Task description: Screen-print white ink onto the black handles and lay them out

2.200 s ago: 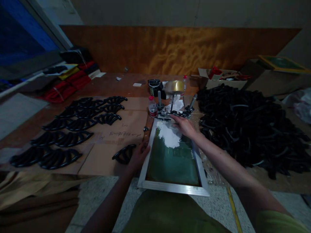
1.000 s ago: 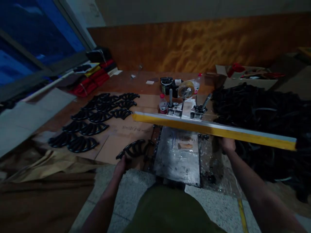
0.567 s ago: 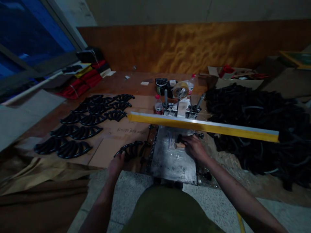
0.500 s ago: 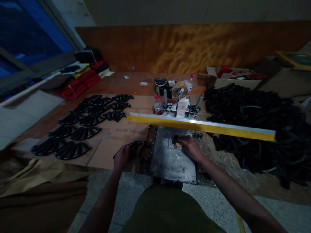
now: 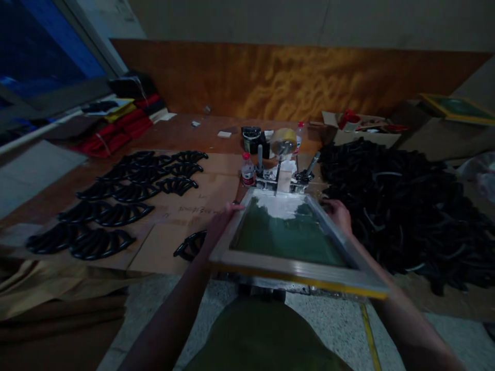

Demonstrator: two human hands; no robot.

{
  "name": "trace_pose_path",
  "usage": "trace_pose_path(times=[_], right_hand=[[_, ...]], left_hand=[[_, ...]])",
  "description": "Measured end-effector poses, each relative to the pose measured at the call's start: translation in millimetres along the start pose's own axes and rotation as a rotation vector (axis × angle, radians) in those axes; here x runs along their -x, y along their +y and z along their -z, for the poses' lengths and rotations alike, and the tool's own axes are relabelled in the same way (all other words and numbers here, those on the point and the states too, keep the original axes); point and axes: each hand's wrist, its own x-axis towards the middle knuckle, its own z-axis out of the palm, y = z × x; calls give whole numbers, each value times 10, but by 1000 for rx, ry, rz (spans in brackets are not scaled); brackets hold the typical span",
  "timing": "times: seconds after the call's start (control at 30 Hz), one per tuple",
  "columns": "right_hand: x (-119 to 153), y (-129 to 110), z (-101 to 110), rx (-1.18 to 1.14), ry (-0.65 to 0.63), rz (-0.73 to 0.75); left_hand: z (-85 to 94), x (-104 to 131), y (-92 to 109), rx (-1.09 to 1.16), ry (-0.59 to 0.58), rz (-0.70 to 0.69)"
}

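Observation:
A screen printing frame [image 5: 286, 264] with a green mesh and a white patch of ink or paste at its far end lies tilted over the metal plate, which it mostly hides. On its left rail is my left hand [image 5: 223, 220], fingers curled at the edge and partly hidden. My right hand [image 5: 339, 214] is bent around the opposite rail, its fingertips partly covered. Behind the frame stands a hinge clamp [image 5: 266, 180] with upright handles. Left of my left forearm, a few black curved handle-like pieces [image 5: 189, 246] rest on cardboard.
Rows of black curved pieces [image 5: 104, 242] cover the cardboard on the left. A large heap of similar pieces [image 5: 386, 206] fills the right side. Bottles [image 5: 247, 170], a tub [image 5: 251, 139] and a tape roll [image 5: 284, 141] stand behind the clamp. An open carton [image 5: 367, 136] sits back right.
The screen printing frame has swung down from its raised position over the plate. Both hands have left the black pieces and moved to the frame's sides.

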Motion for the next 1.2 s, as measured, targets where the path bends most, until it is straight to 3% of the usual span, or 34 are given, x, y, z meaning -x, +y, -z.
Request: trace_pose_path(times=[0.07, 0.17, 0.27, 0.37, 0.47, 0.6, 0.7, 0.77, 0.93, 1.07, 1.2], right_hand=[[-205, -98, 46, 10, 14, 62], [-446, -537, -70, 47, -44, 256], [-574, -970, -254, 183, -222, 335], [-559, -1146, -382, 308, -450, 291], [-360, -1139, -421, 342, -552, 285], [27, -1078, -298, 237, -618, 542], [122, -1053, -163, 118, -686, 678], [82, -1055, -135, 76, -691, 666], [191, -1046, -279, 91, -482, 598], [359, -976, -278, -3, -520, 674], [-50, -1036, -240, 5, -474, 491]], left_hand=[[32, 151, -263, -78, -54, 59], [-52, 268, -668, -60, -100, 139], [-175, 264, -964, -43, -100, 219], [-222, 219, -1100, -53, -100, 238], [-210, 192, -1136, -56, -102, 219], [-204, 194, -1137, -66, -82, 211], [-218, 205, -1110, -62, -65, 204], [-225, 215, -1077, -50, -55, 212], [-226, 236, -1001, 0, -64, 248], [-221, 243, -958, 33, -63, 270], [-173, 258, -817, -4, -93, 249]])
